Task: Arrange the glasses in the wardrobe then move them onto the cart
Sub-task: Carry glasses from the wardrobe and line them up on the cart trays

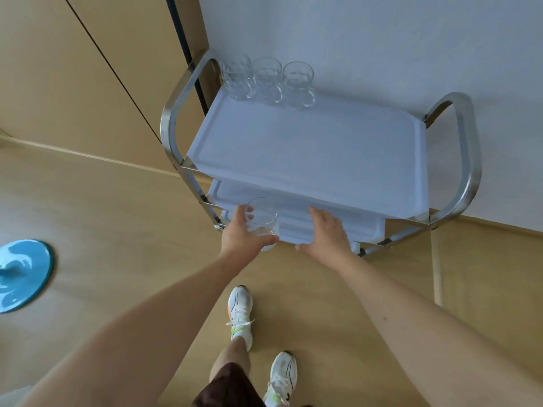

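Head view, looking down.

Cart (173, 118): steel tube frame, loop handles at both ends, pale trays on several levels, parked against a white wall (382, 39) beside tan wardrobe panels (73, 69).

Top tray (308, 148): mostly bare; three clear glass mugs in a row along its far left edge, handles toward the camera. Left mug (236, 79), middle mug (266, 80), right mug (298, 83), standing close together, upright.

Lower trays (332, 230): partly hidden under the top tray, front edges showing.

Left hand (244, 235): wrapped around a clear glass (261, 220), fingers behind it, thumb along its base; glass upright, held at the front left corner of the lower trays, below the top tray's edge. Cannot tell whether resting on a tray or held just off it.

Right hand (329, 233): palm down, fingers together and stretched flat, holding nothing, lying over the front edge of the lower trays just right of the glass.

Floor (102, 201): light wood. Blue round disc (23, 274) at far left, well apart from the cart. Two white trainers (241, 312) below the arms, dark shorts at the bottom edge.
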